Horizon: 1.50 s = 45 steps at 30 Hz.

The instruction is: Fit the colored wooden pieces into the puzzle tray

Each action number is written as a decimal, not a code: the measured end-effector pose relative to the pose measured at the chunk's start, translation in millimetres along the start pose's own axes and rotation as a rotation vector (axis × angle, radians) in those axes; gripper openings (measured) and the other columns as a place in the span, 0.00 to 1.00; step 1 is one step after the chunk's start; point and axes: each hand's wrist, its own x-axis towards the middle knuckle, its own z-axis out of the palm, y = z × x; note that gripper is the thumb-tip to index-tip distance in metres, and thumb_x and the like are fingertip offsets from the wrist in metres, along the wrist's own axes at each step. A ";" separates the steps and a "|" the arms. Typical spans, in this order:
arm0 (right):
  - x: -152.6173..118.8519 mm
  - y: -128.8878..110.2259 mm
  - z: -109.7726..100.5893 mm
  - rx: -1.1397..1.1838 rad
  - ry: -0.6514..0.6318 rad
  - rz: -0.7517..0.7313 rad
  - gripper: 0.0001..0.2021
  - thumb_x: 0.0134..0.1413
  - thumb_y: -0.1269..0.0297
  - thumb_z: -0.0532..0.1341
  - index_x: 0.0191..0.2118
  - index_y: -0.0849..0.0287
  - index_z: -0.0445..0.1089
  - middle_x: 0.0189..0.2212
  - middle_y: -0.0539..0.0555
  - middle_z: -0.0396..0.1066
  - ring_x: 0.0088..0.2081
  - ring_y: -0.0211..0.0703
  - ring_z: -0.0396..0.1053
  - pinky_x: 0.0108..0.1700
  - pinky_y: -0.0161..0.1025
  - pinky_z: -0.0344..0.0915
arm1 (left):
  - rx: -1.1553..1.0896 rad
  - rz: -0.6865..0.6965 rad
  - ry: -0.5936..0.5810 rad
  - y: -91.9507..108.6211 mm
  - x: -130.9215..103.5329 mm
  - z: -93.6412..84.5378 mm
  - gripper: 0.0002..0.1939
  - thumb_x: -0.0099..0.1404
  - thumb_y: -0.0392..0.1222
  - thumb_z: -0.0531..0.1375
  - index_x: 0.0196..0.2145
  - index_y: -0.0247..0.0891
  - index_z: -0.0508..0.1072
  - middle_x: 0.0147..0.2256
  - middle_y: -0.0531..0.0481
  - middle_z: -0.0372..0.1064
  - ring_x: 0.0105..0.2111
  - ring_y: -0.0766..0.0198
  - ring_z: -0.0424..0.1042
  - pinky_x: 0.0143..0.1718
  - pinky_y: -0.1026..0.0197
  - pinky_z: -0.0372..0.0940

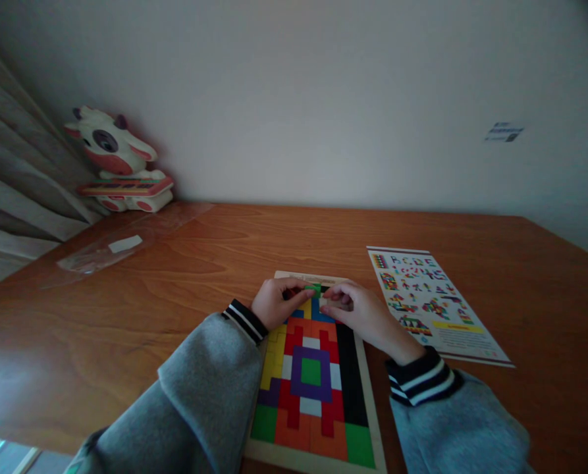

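A wooden puzzle tray (367, 375) with coloured block pieces lies lengthwise before me. My left hand (278, 301) is over its upper left part, thumb and fingers pinched on a small green piece (315, 288). At the upper right of the tray, my right hand (355, 309) holds a small white piece (329, 304) between thumb and fingers. Around a green centre (311, 372) runs a purple frame (296, 372), with red, white and orange pieces about it. Yellow pieces line the left side, and a black strip (353, 375) runs down the right.
A printed pattern sheet (432, 303) lies right of the tray. On the left are a clear plastic wrapper (91, 258) with a white label and, against the wall, a toy cow with a keyboard (120, 161). A curtain (17, 158) hangs at far left.
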 end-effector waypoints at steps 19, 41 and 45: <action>1.4 11.4 -20.0 -0.069 0.049 -0.064 0.14 0.54 0.53 0.64 0.40 0.56 0.76 0.34 0.55 0.74 0.34 0.44 0.70 0.35 0.40 0.66 | 0.050 0.008 -0.030 -2.4 -1.7 -0.7 0.14 0.65 0.48 0.60 0.42 0.38 0.80 0.29 0.50 0.76 0.26 0.68 0.67 0.26 0.68 0.60; -1.1 8.4 -33.7 0.107 0.034 -0.014 0.12 0.60 0.60 0.58 0.47 0.54 0.73 0.42 0.56 0.76 0.45 0.47 0.73 0.51 0.49 0.67 | 0.022 0.007 -0.048 0.4 -1.5 -2.0 0.14 0.66 0.47 0.59 0.43 0.35 0.77 0.29 0.50 0.74 0.26 0.68 0.66 0.27 0.67 0.62; -1.3 11.3 -35.6 0.119 0.032 0.004 0.11 0.59 0.60 0.59 0.44 0.54 0.74 0.41 0.56 0.77 0.44 0.47 0.74 0.49 0.49 0.68 | 0.025 0.008 -0.044 0.6 -1.9 -1.2 0.14 0.66 0.47 0.59 0.43 0.35 0.77 0.30 0.49 0.74 0.26 0.67 0.67 0.29 0.67 0.62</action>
